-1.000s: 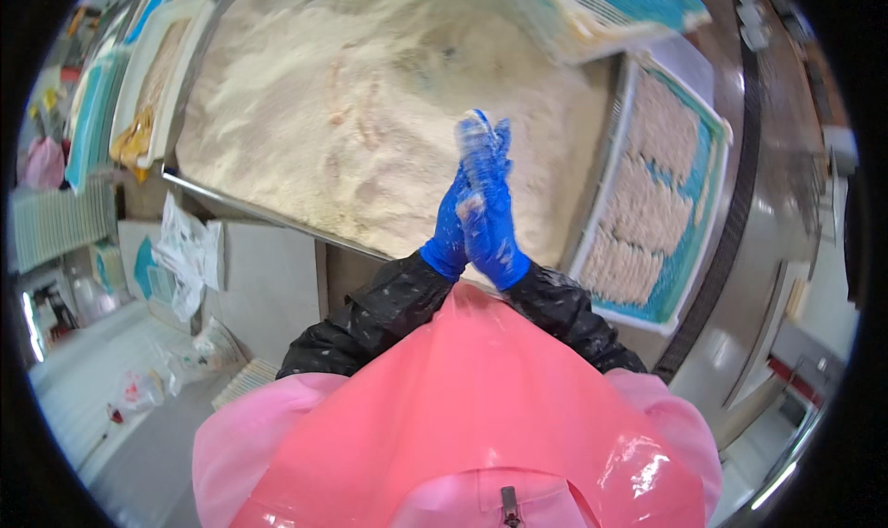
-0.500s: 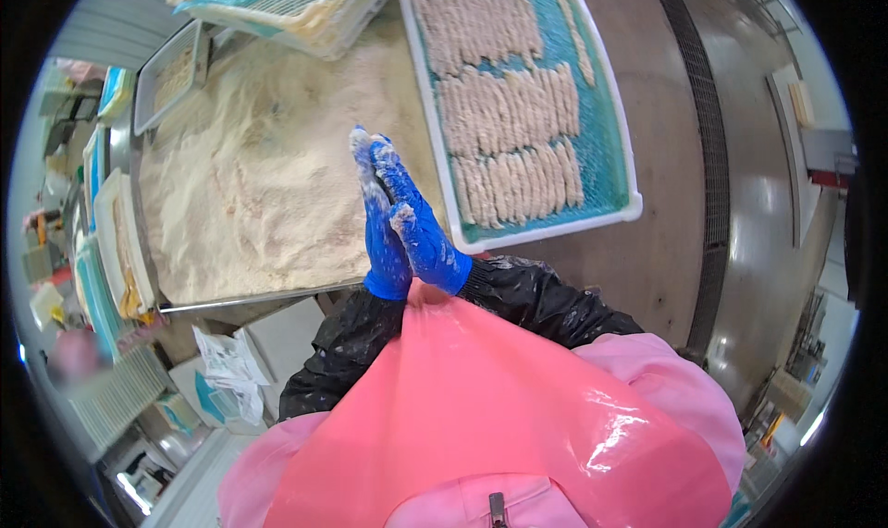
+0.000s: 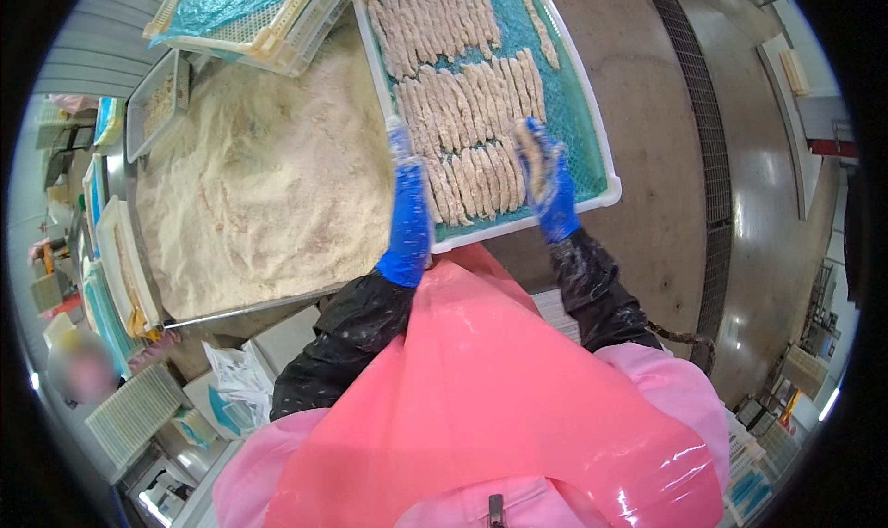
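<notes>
A white tray (image 3: 606,195) lined with blue-green netting holds several rows of pale, crumb-coated strips (image 3: 458,103). My right hand (image 3: 557,190), in a blue glove dusted with crumbs, is over the tray's right part, at the right end of the nearest row. Between its fingers is one coated strip (image 3: 532,158), pointing away from me. Seen edge-on, my gloved left hand (image 3: 407,218) stands at the tray's near-left rim with its fingers stretched forward. Nothing shows in it; its palm side is partly hidden. Left of it spreads a thick bed of pale crumbs (image 3: 259,204).
Stacked cream crates (image 3: 277,52) with blue film stand at the far left. A small grey tray of crumbs (image 3: 162,107) sits by the crumb bed's far-left corner. A metal edge (image 3: 250,313) borders the bed in front. A floor grating (image 3: 708,167) runs on the right.
My hands, pressed together over the crumb bed's right edge before, have parted. The right has moved right over the tray and shows a coated strip; the left is at the tray's rim.
</notes>
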The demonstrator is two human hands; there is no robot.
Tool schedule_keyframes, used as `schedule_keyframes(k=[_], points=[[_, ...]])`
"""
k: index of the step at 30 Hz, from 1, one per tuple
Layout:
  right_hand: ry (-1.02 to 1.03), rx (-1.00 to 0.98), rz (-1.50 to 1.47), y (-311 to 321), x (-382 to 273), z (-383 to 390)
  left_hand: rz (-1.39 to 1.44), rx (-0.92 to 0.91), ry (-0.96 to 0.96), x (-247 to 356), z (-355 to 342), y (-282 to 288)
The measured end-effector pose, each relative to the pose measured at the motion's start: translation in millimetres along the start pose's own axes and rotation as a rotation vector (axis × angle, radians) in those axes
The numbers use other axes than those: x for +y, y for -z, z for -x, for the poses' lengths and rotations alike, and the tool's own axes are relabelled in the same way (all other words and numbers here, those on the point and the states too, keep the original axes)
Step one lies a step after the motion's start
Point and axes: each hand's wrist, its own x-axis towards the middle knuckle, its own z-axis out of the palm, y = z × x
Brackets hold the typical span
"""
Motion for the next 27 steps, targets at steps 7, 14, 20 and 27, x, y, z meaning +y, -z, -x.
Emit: schedule_keyframes(k=[7, 14, 20, 27], points=[[-0.011, -0.071, 0.764, 112.8, -8.8, -36.9, -0.29, 0.14, -0.252, -3.3, 2.5, 97.9], [0.137, 0.064, 0.824, 51.4, 11.4, -16.8, -0.179, 0.354, -0.29, 4.9, 50.5, 216.8], [0.257, -0.393, 0.875, -105.8, 141.4, 9.0, -0.13, 0.664, -0.424, -1.4, 71.8, 335.4], [0.339, -0.749, 1.333, -304.4, 341.0, 3.0, -0.028, 0.676, -0.424, 49.7, 81.3, 420.3]])
